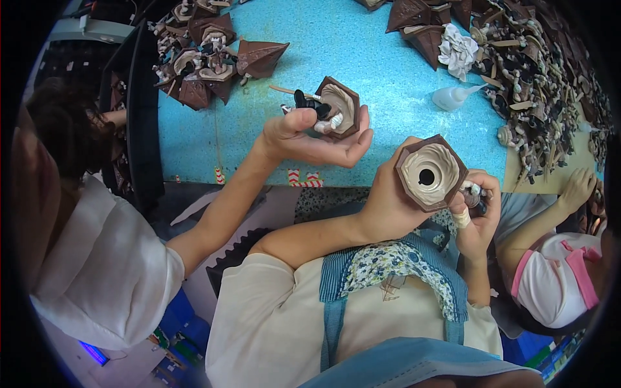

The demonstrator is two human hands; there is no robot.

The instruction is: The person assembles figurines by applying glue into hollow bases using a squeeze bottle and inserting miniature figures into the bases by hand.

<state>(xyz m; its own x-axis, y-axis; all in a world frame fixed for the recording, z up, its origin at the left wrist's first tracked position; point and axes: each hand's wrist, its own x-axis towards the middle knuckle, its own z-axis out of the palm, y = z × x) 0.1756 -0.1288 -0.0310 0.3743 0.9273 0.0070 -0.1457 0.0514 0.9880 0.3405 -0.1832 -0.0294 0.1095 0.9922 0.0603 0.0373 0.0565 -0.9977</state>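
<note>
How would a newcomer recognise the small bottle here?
On the blue tabletop, find the large pile at right. Just left of it is the bottle: whitish, smooth, with a thin nozzle, unlike the crumpled paper above it in the picture.

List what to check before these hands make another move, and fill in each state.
1. Left hand holding the brown six-sided piece: ok.
2. Hole in its middle uncovered: ok.
3. Right hand free: not ok, a small figurine is in its fingers.
4. Figurine apart from the piece: cannot tell, fingers crowd the gap.
5. Co-worker's hand apart from the piece: ok.
</note>
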